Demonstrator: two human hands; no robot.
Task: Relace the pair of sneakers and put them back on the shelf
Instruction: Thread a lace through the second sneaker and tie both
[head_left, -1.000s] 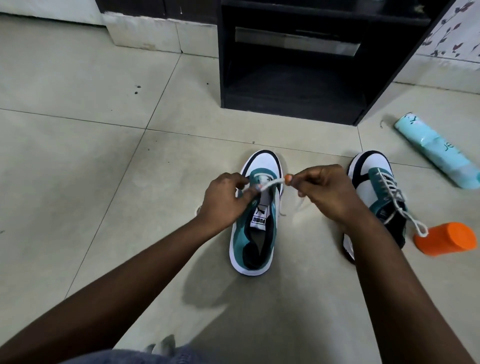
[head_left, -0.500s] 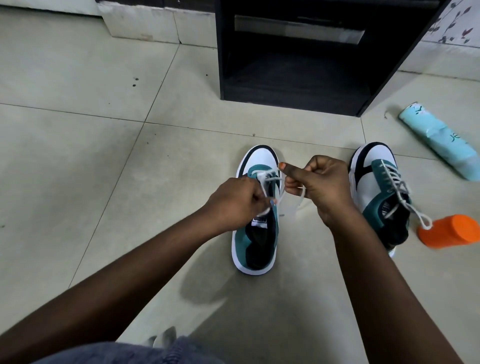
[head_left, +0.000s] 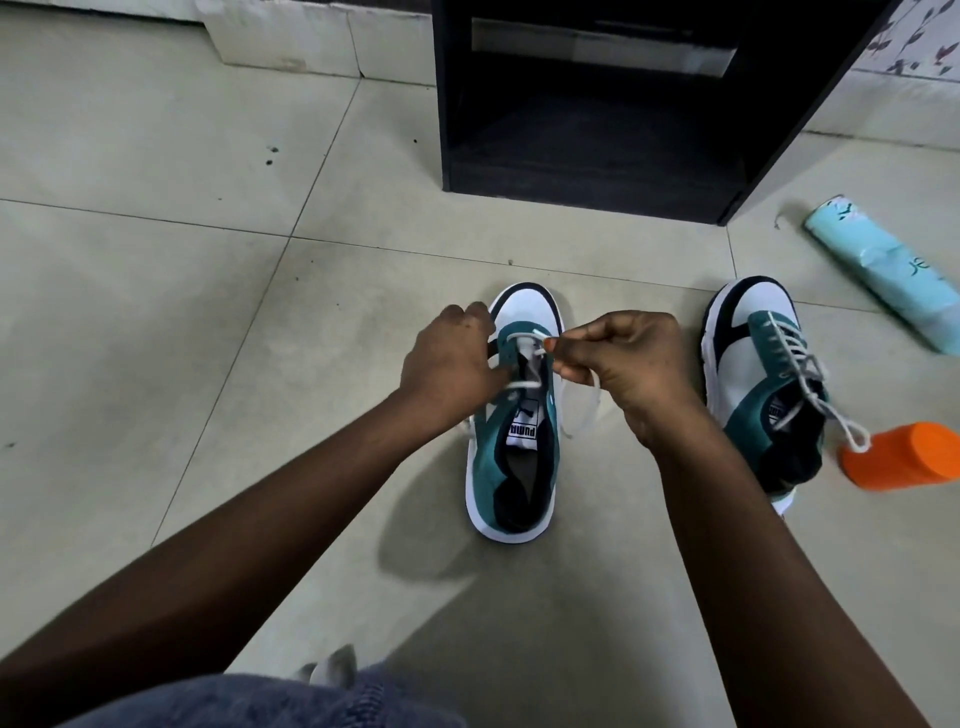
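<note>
Pinching the white lace (head_left: 524, 340), both hands (head_left: 550, 358) curl directly over the near sneaker's (head_left: 511, 457) toe.

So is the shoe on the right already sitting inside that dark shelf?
No, the right sneaker stands on the tiled floor beside the orange container, in front of the dark shelf.

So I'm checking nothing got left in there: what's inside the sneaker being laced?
Inside the sneaker being laced only the dark insole and the white branded tongue show. The toe end is covered by the tongue and both hands.
</note>
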